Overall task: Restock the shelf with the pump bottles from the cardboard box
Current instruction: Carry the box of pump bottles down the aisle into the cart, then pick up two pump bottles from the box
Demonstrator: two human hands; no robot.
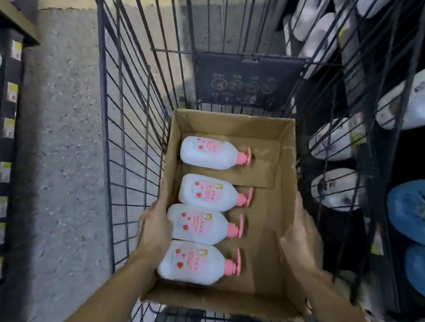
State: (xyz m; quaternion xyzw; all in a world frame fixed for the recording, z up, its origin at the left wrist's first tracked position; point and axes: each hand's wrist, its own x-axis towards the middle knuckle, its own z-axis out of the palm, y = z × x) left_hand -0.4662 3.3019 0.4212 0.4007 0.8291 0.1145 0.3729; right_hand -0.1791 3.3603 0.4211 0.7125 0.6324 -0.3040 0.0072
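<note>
left hand (155, 223) + right hand (300, 242): fingers clamped on cardboard box (276, 223) side walls | four pump bottles (199, 225) lying loose inside, box within wire cart (131, 112) | risk: tilting slides bottles, floppy walls buckle

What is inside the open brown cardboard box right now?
Inside the open brown cardboard box lie four white pump bottles with pink pumps on their sides, pumps pointing right, over a loose cardboard sheet. Anything under that sheet is hidden.
</note>
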